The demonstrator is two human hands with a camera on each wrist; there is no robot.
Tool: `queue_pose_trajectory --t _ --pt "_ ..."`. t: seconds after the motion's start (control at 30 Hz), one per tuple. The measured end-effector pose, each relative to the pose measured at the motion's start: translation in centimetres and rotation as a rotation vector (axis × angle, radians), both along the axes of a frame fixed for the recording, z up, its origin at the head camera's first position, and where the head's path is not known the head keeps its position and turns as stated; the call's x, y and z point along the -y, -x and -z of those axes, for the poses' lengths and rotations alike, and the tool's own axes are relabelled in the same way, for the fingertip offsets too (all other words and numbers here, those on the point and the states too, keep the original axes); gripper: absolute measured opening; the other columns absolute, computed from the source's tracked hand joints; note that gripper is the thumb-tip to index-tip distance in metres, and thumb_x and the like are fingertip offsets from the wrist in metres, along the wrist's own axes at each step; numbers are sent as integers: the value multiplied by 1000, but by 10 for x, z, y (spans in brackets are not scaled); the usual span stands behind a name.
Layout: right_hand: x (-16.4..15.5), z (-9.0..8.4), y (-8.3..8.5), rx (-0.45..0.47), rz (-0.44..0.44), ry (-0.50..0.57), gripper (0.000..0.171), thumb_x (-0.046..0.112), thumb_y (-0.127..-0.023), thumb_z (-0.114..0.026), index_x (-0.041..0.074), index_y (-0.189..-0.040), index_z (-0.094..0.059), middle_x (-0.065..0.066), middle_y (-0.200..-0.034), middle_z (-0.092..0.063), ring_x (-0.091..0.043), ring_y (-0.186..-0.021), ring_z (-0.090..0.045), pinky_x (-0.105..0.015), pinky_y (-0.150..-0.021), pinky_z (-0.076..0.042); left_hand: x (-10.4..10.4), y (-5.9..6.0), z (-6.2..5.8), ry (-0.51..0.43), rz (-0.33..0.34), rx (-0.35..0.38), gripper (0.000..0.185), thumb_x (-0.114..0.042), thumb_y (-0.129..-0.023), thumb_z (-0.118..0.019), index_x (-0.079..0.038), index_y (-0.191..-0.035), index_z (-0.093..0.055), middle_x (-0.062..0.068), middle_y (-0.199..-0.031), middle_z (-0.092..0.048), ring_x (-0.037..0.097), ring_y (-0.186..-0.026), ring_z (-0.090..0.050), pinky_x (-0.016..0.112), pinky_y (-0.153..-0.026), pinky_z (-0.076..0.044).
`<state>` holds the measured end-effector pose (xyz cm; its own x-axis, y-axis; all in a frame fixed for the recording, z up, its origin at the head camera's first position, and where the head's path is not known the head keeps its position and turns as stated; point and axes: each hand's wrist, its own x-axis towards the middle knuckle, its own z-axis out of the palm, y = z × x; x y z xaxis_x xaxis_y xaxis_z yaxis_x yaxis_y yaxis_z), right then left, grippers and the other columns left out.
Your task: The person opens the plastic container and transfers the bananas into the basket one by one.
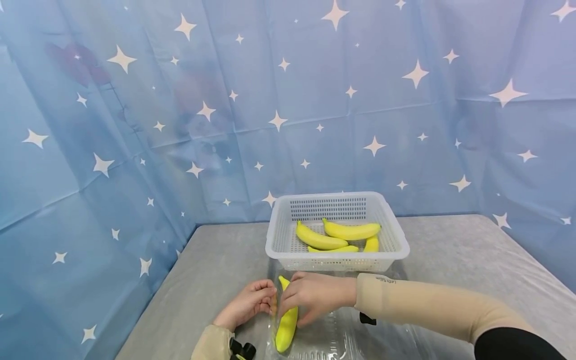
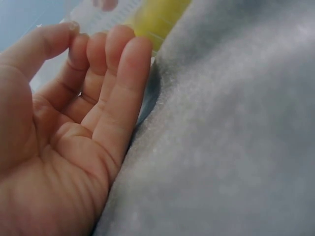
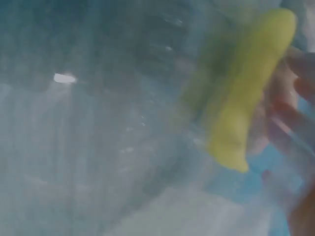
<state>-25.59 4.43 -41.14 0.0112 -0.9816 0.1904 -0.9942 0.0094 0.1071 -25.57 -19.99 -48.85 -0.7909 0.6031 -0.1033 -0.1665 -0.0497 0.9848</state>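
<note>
A yellow banana [image 1: 287,322] lies inside a clear plastic bag [image 1: 346,337] on the grey table near its front edge. My left hand [image 1: 268,299] is at the bag's left edge beside the banana's tip. In the left wrist view its thumb and fingertips [image 2: 74,29] meet at the bag's strip, with the banana [image 2: 155,17] just beyond. My right hand [image 1: 290,306] reaches across from the right and its fingers curl over the banana's upper half. Through the plastic, the right wrist view shows the banana [image 3: 246,93] blurred, with fingers [image 3: 302,88] against it.
A white slotted basket [image 1: 288,262] stands just behind the hands and holds several bananas [image 1: 317,239]. A blue star-patterned curtain [image 1: 135,125] closes off the back and both sides. A black wrist strap [image 1: 240,348] shows on the left sleeve.
</note>
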Motion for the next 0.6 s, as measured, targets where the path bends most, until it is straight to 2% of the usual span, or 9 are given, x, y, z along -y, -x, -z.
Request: queue_pose_trajectory --t 0.2,0.43,0.6 --pt "0 12 -1 27 -16 13 40 34 -82 -77 25 -120 -65 14 -116 -63 4 -109 -53 -28 -98 -38 -2 1 1 -8 12 1 18 -16 -103 -47 -12 -90 -58 0 -77 -62 13 -69 -63 28 -67 -55" --pt "2 15 -2 36 -22 -30 41 33 -83 -76 24 -121 -65 12 -121 -62 1 -114 -52 -29 -102 -38 -3 1 0 -27 15 4 19 -14 -103 -45 -11 -87 -56 1 -76 -62 13 -69 -63 28 -67 -55" --pt "5 17 0 1 -7 -36 41 35 -82 -76 25 -120 -65 13 -119 -62 2 -113 -52 -29 -101 -38 -1 1 1 -39 20 1 18 -13 -103 -46 -12 -88 -56 0 -77 -62 12 -70 -63 28 -68 -55"
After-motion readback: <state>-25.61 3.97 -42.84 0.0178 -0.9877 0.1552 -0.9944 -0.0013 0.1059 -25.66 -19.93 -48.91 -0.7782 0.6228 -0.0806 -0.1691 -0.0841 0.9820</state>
